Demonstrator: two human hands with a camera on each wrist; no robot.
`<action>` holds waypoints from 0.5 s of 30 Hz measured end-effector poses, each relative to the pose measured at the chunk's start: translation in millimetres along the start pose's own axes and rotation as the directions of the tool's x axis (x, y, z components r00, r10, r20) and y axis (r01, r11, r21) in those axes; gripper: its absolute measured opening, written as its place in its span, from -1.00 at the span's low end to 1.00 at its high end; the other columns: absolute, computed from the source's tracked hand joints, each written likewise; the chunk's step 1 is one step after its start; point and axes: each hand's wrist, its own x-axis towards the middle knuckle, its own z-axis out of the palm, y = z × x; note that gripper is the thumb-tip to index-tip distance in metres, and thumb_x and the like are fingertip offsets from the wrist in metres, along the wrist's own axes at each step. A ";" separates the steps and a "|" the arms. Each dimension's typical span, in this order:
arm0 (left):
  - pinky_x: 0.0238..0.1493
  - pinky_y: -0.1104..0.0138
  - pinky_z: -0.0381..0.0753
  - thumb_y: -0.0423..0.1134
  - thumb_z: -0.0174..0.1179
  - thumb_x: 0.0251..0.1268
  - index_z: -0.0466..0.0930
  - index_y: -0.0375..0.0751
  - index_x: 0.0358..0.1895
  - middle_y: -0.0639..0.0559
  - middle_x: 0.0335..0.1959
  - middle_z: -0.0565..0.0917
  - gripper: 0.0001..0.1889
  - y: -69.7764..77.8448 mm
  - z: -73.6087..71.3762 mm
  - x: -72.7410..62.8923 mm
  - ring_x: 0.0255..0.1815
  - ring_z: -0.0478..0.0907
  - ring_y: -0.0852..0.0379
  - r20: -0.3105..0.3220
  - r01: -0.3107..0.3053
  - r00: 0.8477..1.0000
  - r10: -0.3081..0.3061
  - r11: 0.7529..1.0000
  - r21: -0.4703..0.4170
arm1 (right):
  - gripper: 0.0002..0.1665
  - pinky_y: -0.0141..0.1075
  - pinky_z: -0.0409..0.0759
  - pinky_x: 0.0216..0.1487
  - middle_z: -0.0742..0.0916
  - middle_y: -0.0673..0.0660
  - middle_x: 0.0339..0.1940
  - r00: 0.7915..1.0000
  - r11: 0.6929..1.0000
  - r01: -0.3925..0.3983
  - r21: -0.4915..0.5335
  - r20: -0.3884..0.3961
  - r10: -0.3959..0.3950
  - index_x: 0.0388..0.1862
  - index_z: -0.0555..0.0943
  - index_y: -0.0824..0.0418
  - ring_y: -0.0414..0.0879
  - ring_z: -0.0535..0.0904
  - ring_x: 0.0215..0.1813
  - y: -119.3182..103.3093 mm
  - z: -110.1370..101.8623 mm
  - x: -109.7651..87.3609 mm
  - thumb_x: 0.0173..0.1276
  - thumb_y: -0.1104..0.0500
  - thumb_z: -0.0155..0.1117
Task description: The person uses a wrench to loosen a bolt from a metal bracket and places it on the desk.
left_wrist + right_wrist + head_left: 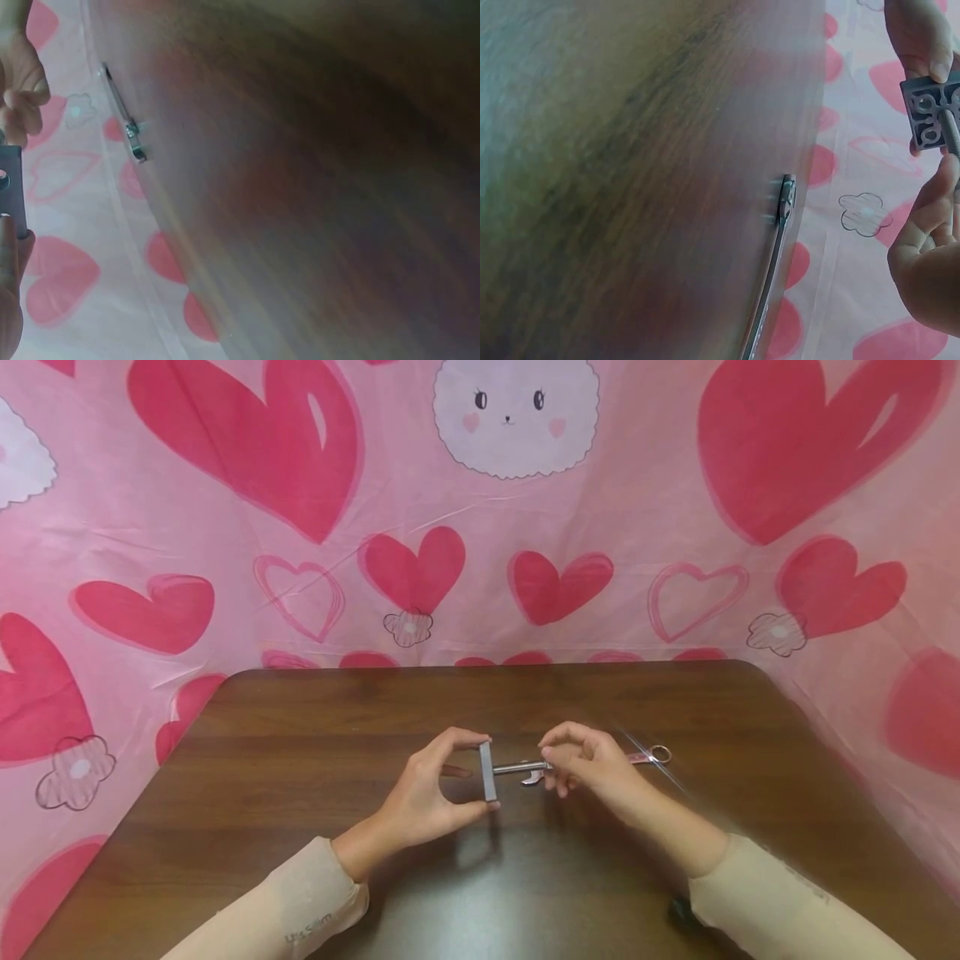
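My left hand (420,797) holds a grey square plate (487,771) upright by its edges, thumb at the lower edge and fingers at the upper. A shiny metal bolt (517,767) sticks out from the plate's middle toward the right. My right hand (592,764) pinches the far end of the bolt, and its fingertips cover that end. In the right wrist view the plate (921,112) shows ribs and round holes on the bolt's side, and the bolt (951,131) looks threaded. From the left wrist the plate (13,199) shows at the left edge, with a hole.
An adjustable wrench (640,757) lies on the brown wooden table (337,710) behind my right hand, its jaw end toward the plate. A small dark object (681,910) is partly hidden by the right sleeve. A pink heart-patterned cloth (480,510) hangs behind the table.
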 end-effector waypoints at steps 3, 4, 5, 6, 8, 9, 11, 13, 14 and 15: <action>-0.15 0.18 0.79 -0.38 0.59 -0.18 0.47 -0.18 0.17 -0.04 0.11 0.62 -0.28 0.2 -1.2 0.0 0.10 0.62 0.06 -0.005 0.001 1.000 -0.001 1.000 0.002 | -0.72 -0.35 0.56 -0.39 0.73 -0.02 -0.37 0.999 1.000 0.015 -0.008 -0.029 -0.015 0.04 0.49 0.22 -0.17 0.58 -0.41 -0.1 1.5 0.1 0.41 0.22 0.27; -0.16 0.18 0.79 -0.38 0.60 -0.18 0.47 -0.18 0.17 -0.04 0.11 0.62 -0.28 0.2 -1.7 0.0 0.09 0.62 0.06 -0.009 0.001 1.000 -0.001 1.000 0.002 | -0.70 -0.36 0.56 -0.36 0.73 -0.01 -0.31 0.999 1.000 0.028 -0.011 -0.035 -0.029 0.06 0.49 0.23 -0.17 0.58 -0.38 0.0 2.0 0.1 0.39 0.25 0.29; -0.16 0.17 0.79 -0.39 0.60 -0.18 0.47 -0.19 0.17 -0.04 0.11 0.62 -0.28 0.1 -2.2 0.1 0.09 0.62 0.06 -0.012 0.001 1.000 -0.001 1.000 0.003 | -0.66 -0.37 0.58 -0.34 0.72 0.01 -0.25 0.998 0.999 0.047 -0.015 -0.040 -0.047 0.07 0.48 0.25 -0.18 0.58 -0.35 -0.2 2.7 -0.1 0.36 0.28 0.31; -0.16 0.17 0.79 -0.39 0.60 -0.18 0.47 -0.19 0.17 -0.04 0.11 0.62 -0.28 0.1 -2.6 0.2 0.09 0.62 0.06 -0.013 0.002 1.000 -0.002 1.000 0.003 | -0.64 -0.38 0.59 -0.32 0.71 0.03 -0.20 0.997 0.998 0.064 -0.021 -0.040 -0.065 0.07 0.48 0.28 -0.18 0.59 -0.33 -0.3 3.3 -0.4 0.33 0.32 0.32; -0.16 0.16 0.79 -0.40 0.60 -0.19 0.47 -0.22 0.17 -0.04 0.11 0.62 -0.28 -0.3 -3.4 0.3 0.09 0.62 0.06 -0.016 0.002 1.000 -0.002 1.000 0.004 | -0.60 -0.39 0.62 -0.28 0.69 0.14 -0.10 0.994 0.995 0.099 -0.027 -0.037 -0.099 0.08 0.47 0.36 -0.17 0.60 -0.29 -1.1 4.5 -1.0 0.29 0.39 0.33; -0.16 0.16 0.79 -0.40 0.59 -0.19 0.47 -0.24 0.16 -0.04 0.11 0.62 -0.28 -0.5 -3.6 0.3 0.09 0.62 0.06 -0.017 0.000 1.000 0.000 1.000 0.006 | -0.59 -0.39 0.63 -0.25 0.67 0.20 -0.07 0.993 0.993 0.111 -0.030 -0.032 -0.112 0.08 0.47 0.39 -0.17 0.60 -0.28 -1.5 5.1 -1.4 0.27 0.41 0.33; -0.16 0.15 0.79 -0.40 0.59 -0.18 0.47 -0.24 0.17 -0.03 0.11 0.62 -0.28 -0.7 -3.9 0.3 0.09 0.62 0.07 -0.015 0.002 1.000 -0.001 1.000 0.007 | -0.59 -0.39 0.65 -0.23 0.64 0.31 -0.02 0.992 0.991 0.125 -0.037 -0.021 -0.126 0.08 0.47 0.41 -0.17 0.61 -0.27 -2.5 5.8 -2.0 0.26 0.44 0.32; -0.16 0.15 0.79 -0.39 0.59 -0.19 0.47 -0.23 0.16 -0.03 0.11 0.62 -0.28 -1.0 -4.1 -0.1 0.09 0.61 0.07 -0.015 0.002 1.000 -0.002 1.000 0.009 | -0.59 -0.38 0.64 -0.26 0.63 0.31 -0.02 0.993 0.992 0.119 -0.046 -0.009 -0.120 0.09 0.48 0.40 -0.17 0.59 -0.29 -2.7 5.7 -1.9 0.27 0.42 0.32; -0.15 0.16 0.79 -0.39 0.60 -0.19 0.47 -0.21 0.16 -0.03 0.11 0.62 -0.28 -0.9 -4.2 -0.2 0.10 0.61 0.08 -0.014 0.004 1.000 -0.004 1.000 0.009 | -0.60 -0.36 0.63 -0.27 0.64 0.27 -0.03 0.994 0.993 0.108 -0.052 -0.006 -0.108 0.08 0.49 0.38 -0.18 0.59 -0.30 -2.6 5.2 -1.8 0.28 0.40 0.32; -0.15 0.16 0.79 -0.39 0.59 -0.19 0.48 -0.20 0.16 -0.02 0.11 0.62 -0.28 -0.9 -4.2 -0.5 0.10 0.61 0.08 -0.015 0.003 1.000 -0.003 1.000 0.011 | -0.62 -0.35 0.63 -0.29 0.66 0.22 -0.07 0.996 0.994 0.094 -0.061 -0.003 -0.095 0.08 0.50 0.35 -0.17 0.59 -0.31 -2.3 4.8 -1.7 0.30 0.37 0.32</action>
